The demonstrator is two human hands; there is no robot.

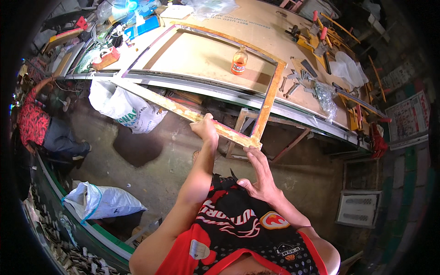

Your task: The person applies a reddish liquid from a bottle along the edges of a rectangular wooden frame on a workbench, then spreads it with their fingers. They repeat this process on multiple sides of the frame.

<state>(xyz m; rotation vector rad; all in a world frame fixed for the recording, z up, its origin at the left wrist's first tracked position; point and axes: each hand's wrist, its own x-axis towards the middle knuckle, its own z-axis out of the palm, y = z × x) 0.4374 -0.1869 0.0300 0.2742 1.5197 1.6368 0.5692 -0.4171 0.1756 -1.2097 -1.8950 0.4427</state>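
Note:
A rectangular wooden frame [270, 96], orange-brown with a paler, patchy near rail, lies partly on the workbench [215, 50] and juts out over its front edge toward me. My left hand [205, 129] is closed around that near rail, right of its middle. At the frame's near right corner, the fingertips of my right hand [262, 176] touch the wood; its fingers are stretched out and the thumb is apart. Through the frame's opening, a clear bottle [239, 62] with orange-red liquid stands on the bench top.
Wrenches [292, 88], clear plastic wrap [326, 98] and orange clamps [316, 39] lie on the bench's right. Clutter and a red box [106, 58] fill its left. White sacks [133, 110] stand below. A person in a red patterned shirt [32, 114] is at far left.

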